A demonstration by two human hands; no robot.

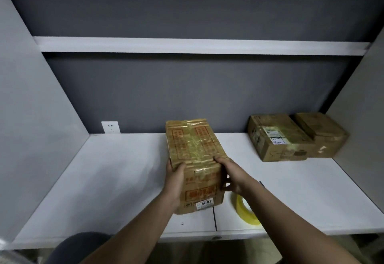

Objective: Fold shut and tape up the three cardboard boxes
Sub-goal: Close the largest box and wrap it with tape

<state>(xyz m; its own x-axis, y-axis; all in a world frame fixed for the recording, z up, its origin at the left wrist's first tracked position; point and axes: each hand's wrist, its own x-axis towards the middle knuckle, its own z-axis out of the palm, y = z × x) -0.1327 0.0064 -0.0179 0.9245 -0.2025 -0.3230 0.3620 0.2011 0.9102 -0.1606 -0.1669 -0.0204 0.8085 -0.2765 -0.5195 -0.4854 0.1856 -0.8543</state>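
A tall cardboard box (194, 145) with orange print and a "4002" label stands in the middle of the white desk (104, 180). Its top flaps are folded down, and glossy tape runs along the seam. My left hand (175, 180) grips its near left corner, thumb on the top edge. My right hand (231, 175) grips the near right corner, fingers curled on the side. Two more closed boxes sit at the back right, the larger box (276, 137) beside a smaller box (324, 134). A yellow tape roll (246, 211) lies under my right forearm.
The desk sits in an alcove with grey side panels and a dark back wall. A white shelf (197, 45) runs overhead. A wall socket (110, 127) is at the back left. A dark chair back (79, 247) shows below the desk's front edge.
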